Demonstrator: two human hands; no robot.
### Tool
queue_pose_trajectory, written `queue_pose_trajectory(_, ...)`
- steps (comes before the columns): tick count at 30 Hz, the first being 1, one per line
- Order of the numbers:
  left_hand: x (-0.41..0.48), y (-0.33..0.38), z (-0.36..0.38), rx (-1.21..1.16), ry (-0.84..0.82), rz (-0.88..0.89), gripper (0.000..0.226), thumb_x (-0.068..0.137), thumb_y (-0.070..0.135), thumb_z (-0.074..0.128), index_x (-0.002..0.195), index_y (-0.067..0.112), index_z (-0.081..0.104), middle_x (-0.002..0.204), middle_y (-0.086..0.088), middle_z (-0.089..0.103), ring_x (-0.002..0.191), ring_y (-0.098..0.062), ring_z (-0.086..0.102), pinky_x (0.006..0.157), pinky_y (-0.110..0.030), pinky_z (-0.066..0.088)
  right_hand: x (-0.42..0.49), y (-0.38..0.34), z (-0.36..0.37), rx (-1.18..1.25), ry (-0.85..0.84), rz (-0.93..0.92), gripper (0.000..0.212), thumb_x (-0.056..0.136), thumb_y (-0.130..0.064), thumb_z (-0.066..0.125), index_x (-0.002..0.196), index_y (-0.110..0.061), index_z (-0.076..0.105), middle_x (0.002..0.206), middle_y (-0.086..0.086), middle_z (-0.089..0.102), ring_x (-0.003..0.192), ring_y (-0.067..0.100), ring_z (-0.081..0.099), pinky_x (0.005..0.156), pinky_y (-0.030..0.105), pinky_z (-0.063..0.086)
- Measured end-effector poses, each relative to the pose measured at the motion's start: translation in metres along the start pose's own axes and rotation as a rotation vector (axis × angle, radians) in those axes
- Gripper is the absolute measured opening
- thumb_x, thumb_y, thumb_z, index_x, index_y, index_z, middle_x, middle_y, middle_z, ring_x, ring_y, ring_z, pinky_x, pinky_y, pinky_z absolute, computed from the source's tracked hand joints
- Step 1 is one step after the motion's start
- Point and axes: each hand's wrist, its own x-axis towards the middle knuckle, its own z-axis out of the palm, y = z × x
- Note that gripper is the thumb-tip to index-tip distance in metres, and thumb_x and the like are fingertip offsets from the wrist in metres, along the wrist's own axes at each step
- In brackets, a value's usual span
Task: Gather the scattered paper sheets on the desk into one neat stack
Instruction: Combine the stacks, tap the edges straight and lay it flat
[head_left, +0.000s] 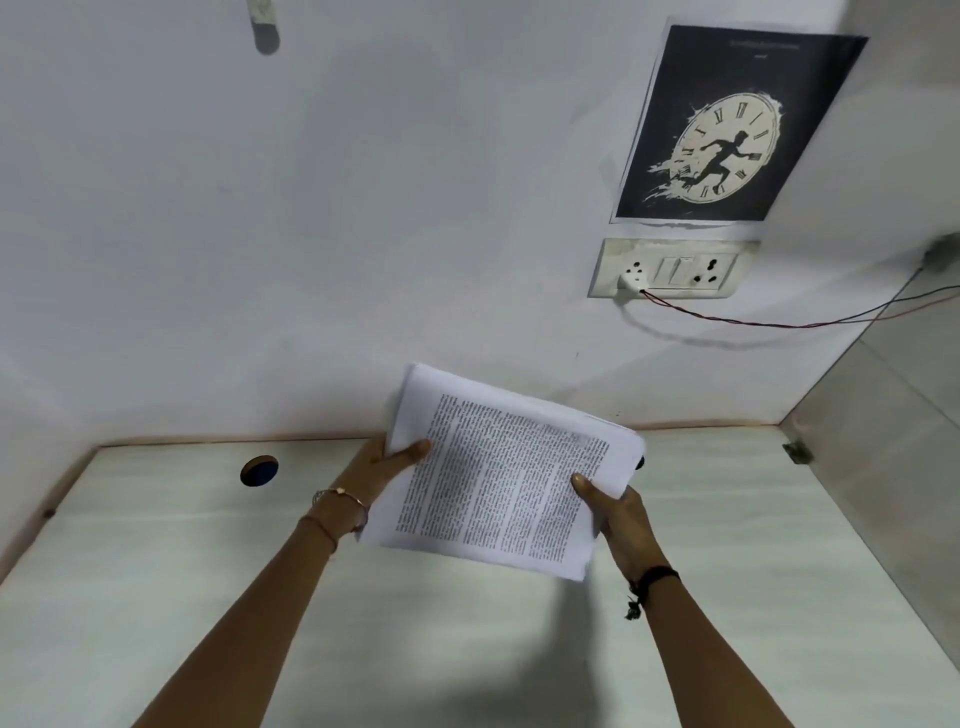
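White paper stack, one, between two hands: left hand, right hand

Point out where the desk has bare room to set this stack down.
Bare desk lies under the held paper stack and rightward to the side panel. Only the round hole breaks the rear left.

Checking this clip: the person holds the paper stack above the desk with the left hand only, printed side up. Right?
Not quite: both hands hold it. The left hand pinches the paper stack at its left edge, the right hand at its right edge, above the desk, printed side up. The head view shows this.
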Motion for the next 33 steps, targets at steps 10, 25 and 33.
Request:
queue_pose_trajectory(10,-0.001,-0.055,0.017,-0.103,0.181,-0.084,0.01,0.086,0.022,0.064,0.092,0.014,0.063,0.084,-0.001,0.065,0.096,-0.025,0.061,0.083,-0.031,0.046,0.004,0.006,0.041,-0.054,0.16,-0.113,0.017,0.076,-0.015,0.078,0.092,-0.015,0.073,0.094,0.006,0.074,0.087,0.021,0.069,0.079,0.037,0.056)
queue_pose_trajectory(25,-0.005,-0.097,0.004,-0.03,0.132,-0.219,0.053,0.069,0.035,0.078,0.111,0.007,0.061,0.099,-0.008,0.063,0.101,-0.026,0.061,0.083,-0.029,0.042,0.008,0.043,0.022,-0.168,0.073,0.05,0.043,0.066,-0.026,0.081,0.105,-0.014,0.071,0.101,0.005,0.074,0.096,0.021,0.069,0.084,0.032,0.053)
queue_pose_trajectory(33,0.007,-0.077,-0.025,0.223,-0.076,-0.132,0.05,0.051,0.054,0.082,0.093,0.029,0.07,0.082,0.01,0.071,0.089,-0.015,0.066,0.078,-0.023,0.049,0.002,0.063,0.008,-0.205,0.084,0.131,0.031,0.074,-0.01,0.079,0.103,-0.015,0.071,0.104,0.005,0.074,0.098,0.018,0.069,0.08,0.025,0.053)
